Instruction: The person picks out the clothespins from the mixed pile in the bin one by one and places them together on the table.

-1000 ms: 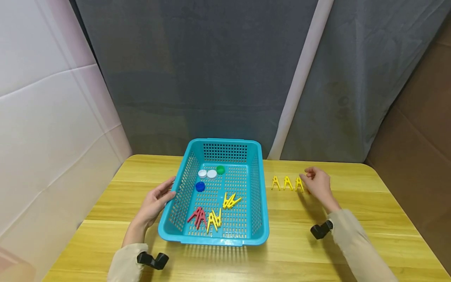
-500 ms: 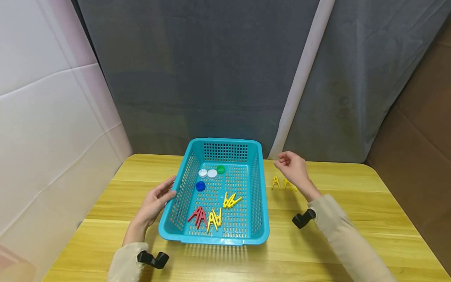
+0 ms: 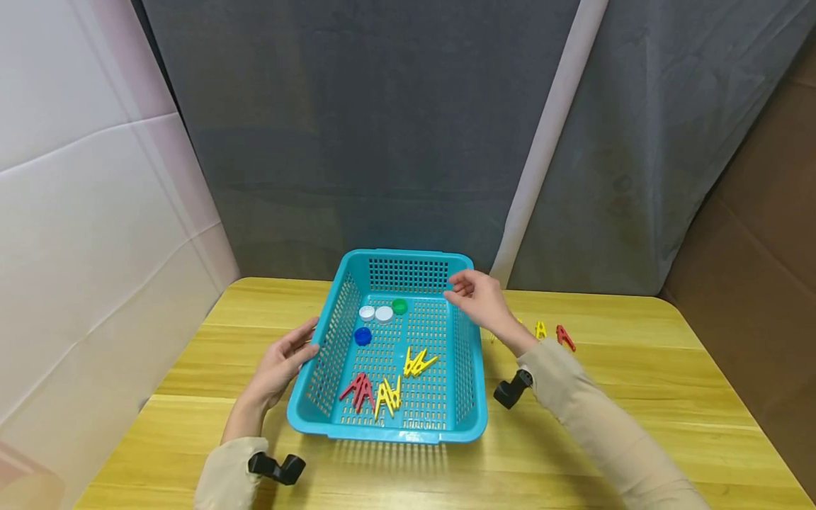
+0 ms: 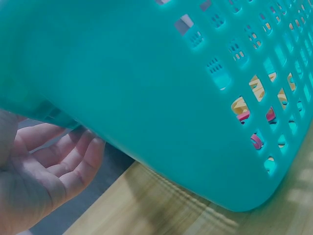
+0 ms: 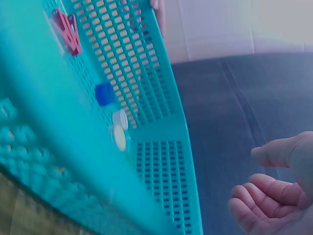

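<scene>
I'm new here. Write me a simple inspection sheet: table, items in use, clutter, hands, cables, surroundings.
Surface: wooden table.
Items: turquoise basket holding red clips, yellow clips, white caps, a blue cap and a green cap; more clips lie right of it.
Clutter: nothing seen.
Hands: left hand holds the basket's left rim; right hand near its far right corner, nothing seen in it.
Cables: nothing seen.
Surroundings: grey curtain behind, white sheet left, brown panel right.

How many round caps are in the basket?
4: left to right, a white cap, another white cap, a green cap; nearer the person, a blue cap. No others show; the right hand covers part of the basket.
</scene>
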Motion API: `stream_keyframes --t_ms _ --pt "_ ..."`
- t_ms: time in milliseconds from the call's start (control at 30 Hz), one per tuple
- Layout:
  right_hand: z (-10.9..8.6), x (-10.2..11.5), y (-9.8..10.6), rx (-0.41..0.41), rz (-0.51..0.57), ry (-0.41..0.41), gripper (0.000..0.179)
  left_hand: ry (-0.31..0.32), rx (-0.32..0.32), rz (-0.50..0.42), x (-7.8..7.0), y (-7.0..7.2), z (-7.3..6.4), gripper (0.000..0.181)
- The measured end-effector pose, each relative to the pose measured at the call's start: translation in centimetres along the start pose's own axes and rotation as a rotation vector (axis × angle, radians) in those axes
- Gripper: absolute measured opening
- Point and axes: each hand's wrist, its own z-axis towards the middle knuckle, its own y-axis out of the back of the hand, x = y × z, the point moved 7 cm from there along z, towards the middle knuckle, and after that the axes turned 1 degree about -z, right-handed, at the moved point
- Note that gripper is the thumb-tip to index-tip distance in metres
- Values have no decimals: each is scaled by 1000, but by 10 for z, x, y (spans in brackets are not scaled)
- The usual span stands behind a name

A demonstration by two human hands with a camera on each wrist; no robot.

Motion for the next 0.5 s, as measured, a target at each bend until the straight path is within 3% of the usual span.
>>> stream_keyframes --t_ms 267,500 --pt "12 12 -35 148 37 6 20 2 -1 6 1 0 0 56" --pt "19 11 -58 250 55 -96 19 -7 -4 8 0 0 0 57"
